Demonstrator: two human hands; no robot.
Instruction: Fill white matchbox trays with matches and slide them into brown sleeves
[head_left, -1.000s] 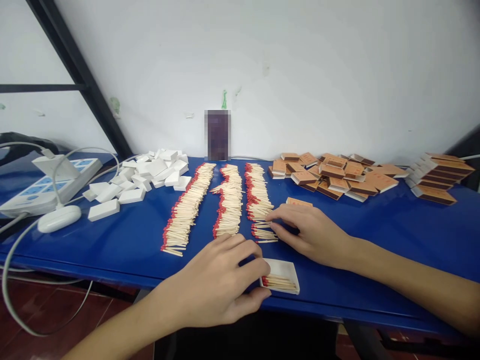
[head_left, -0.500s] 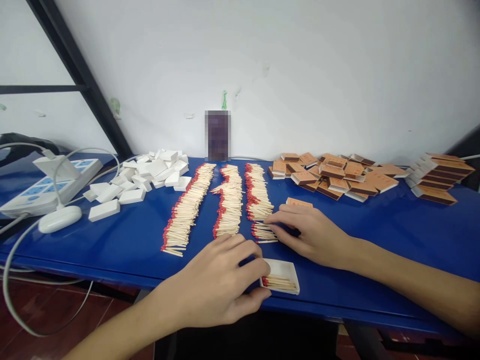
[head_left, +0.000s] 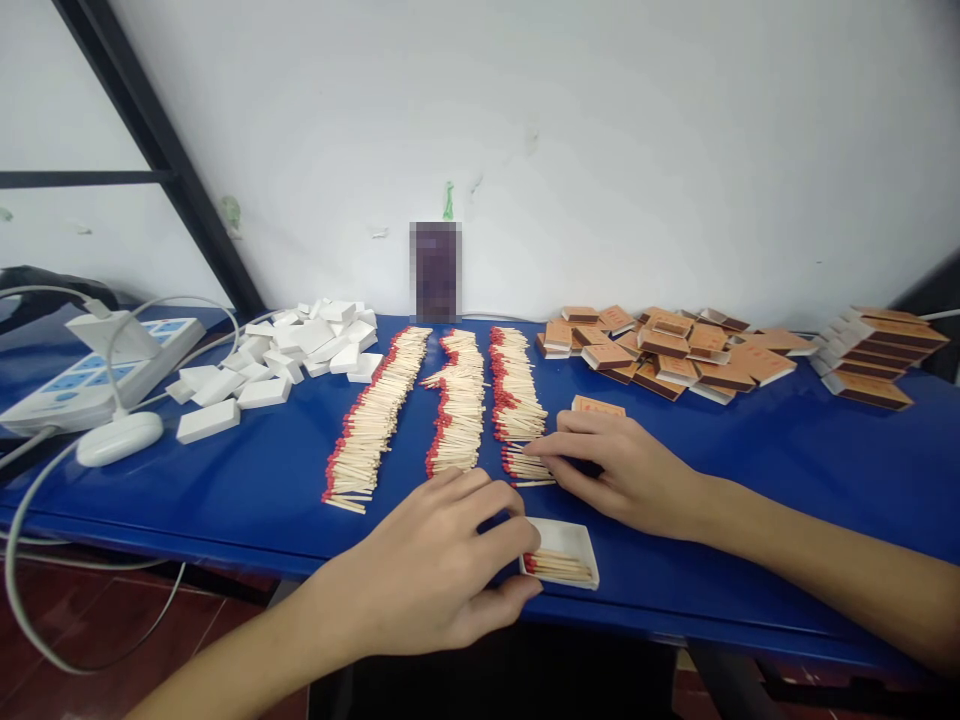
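My left hand [head_left: 457, 565] grips the left end of a small white matchbox tray [head_left: 564, 532] near the table's front edge. Several red-tipped matches [head_left: 562, 567] lie inside, along the tray's near side. Just beyond it, the fingertips of my right hand [head_left: 619, 465] are drawn together on loose matches [head_left: 517, 462] at the near end of the right-hand row; how many they pinch cannot be made out. Two more long rows of matches, a middle row [head_left: 461, 400] and a left row [head_left: 379, 410], lie side by side on the blue table.
White empty trays [head_left: 315, 340] are heaped at the back left, beside a power strip [head_left: 112, 375] with cables. Orange matchbox sleeves [head_left: 667, 345] pile up at the back right, near a stack of matchboxes [head_left: 881, 350]. One orange box [head_left: 598, 405] lies behind my right hand.
The fingertips of my right hand have shifted slightly down and left over the matches. My left hand and the tray have stayed in place.
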